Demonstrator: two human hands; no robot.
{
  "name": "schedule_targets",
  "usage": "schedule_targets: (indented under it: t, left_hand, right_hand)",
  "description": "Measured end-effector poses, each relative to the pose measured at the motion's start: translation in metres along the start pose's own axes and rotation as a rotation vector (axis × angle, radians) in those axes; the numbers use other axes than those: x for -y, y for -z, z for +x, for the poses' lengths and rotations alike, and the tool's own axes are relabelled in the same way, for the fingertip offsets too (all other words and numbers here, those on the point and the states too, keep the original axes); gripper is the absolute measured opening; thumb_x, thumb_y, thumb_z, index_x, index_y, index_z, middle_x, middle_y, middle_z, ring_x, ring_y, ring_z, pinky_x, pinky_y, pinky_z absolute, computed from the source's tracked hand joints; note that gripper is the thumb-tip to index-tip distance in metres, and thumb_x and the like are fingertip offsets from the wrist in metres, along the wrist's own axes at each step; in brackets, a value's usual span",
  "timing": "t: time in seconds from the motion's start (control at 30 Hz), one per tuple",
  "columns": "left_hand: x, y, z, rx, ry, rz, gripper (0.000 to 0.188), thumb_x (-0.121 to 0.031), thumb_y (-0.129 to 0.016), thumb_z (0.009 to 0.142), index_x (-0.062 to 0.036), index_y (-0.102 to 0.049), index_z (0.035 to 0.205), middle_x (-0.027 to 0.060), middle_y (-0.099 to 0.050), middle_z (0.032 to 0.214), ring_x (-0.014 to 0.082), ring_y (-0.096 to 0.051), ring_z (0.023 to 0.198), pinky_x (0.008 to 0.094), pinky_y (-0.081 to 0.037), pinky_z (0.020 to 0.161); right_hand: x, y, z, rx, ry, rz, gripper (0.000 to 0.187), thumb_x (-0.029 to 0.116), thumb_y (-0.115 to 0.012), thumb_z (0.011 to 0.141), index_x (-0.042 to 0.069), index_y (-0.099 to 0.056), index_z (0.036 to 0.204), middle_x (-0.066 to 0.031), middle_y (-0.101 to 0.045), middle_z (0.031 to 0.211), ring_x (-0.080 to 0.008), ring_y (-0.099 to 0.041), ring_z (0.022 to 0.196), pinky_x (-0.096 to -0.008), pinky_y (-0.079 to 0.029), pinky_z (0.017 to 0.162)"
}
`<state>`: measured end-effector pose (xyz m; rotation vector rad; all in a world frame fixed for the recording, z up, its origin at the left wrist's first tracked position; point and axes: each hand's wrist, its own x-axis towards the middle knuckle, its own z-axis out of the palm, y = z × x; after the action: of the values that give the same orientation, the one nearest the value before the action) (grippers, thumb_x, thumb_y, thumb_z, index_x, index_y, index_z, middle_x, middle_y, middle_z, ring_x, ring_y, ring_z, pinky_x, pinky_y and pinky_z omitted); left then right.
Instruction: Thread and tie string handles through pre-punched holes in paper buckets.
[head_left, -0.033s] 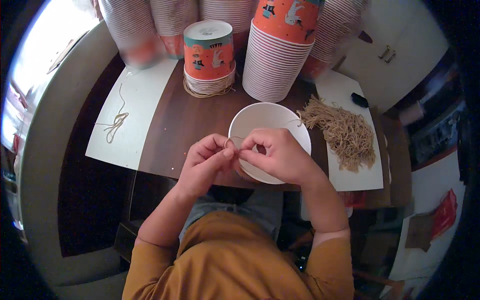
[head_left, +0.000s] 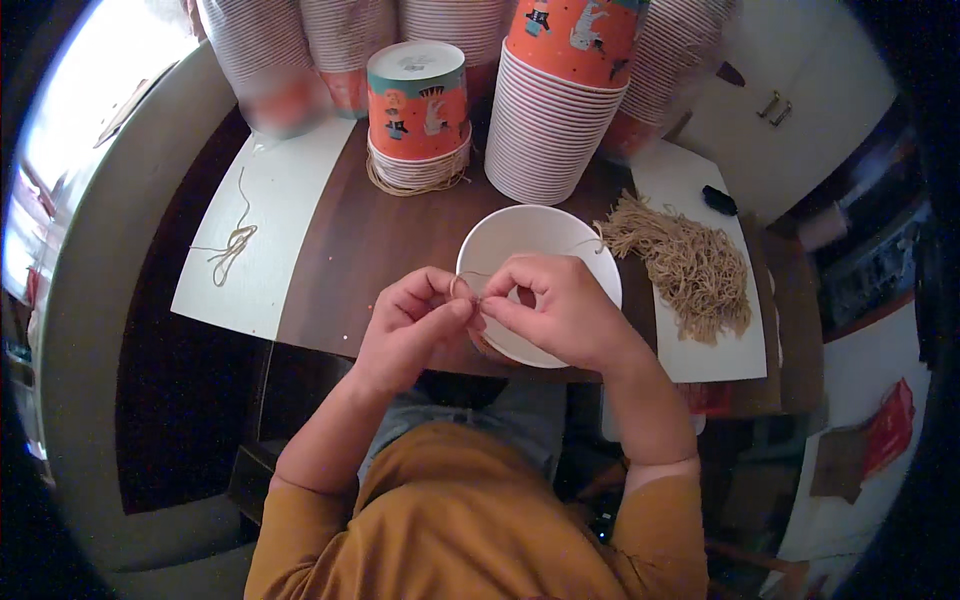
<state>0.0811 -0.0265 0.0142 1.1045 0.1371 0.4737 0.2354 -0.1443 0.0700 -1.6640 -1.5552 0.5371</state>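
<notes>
A paper bucket [head_left: 515, 232] stands in front of me with its mouth up, its white inside showing. Over its near left rim, both my hands meet. My left hand [head_left: 405, 325] pinches a thin tan string [head_left: 463, 279] between thumb and fingers, and a small loop of it stands up there. Right beside it, my right hand [head_left: 565, 310] pinches the same string with thumb and forefinger. The string's exact path between the fingertips is too small to make out. At the bucket's far right rim, another bit of string shows.
A heap of cut tan strings [head_left: 695, 265] lies on a white board at the right. A few loose strings [head_left: 235, 240] lie on the left board [head_left: 270, 290]. Behind stand an upside-down orange bucket [head_left: 415, 110] with strings round its base and a tall bucket stack [head_left: 550, 130].
</notes>
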Motion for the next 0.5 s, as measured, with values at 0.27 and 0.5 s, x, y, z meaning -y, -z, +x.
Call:
schedule_targets:
  t: [0.27, 0.5]
  left_hand:
    - [-0.019, -0.029, -0.016, -0.227, -0.198, 0.795, 0.009, 0.001, -0.067, 0.080, -0.0027, -0.063, 0.087, 0.0050, -0.066, 0.081, 0.0124, -0.063, 0.072, 0.0232, -0.049, 0.064]
    - [-0.005, -0.019, -0.026, -0.202, -0.563, 1.056, 0.014, 0.001, -0.069, 0.077, -0.0025, -0.065, 0.089, 0.0069, -0.066, 0.081, 0.0157, -0.062, 0.067, 0.0233, -0.049, 0.060]
  right_hand:
    - [0.030, -0.038, -0.044, -0.408, 0.092, -0.392, 0.011, 0.009, -0.064, 0.080, 0.007, -0.055, 0.087, -0.0101, -0.056, 0.074, -0.0290, -0.059, 0.062, -0.0388, -0.049, 0.055]
    - [0.028, -0.081, -0.062, -0.569, -0.021, -0.451, 0.017, 0.000, -0.067, 0.077, 0.004, -0.059, 0.091, -0.0115, -0.061, 0.075, -0.0277, -0.063, 0.064, -0.0356, -0.050, 0.056]
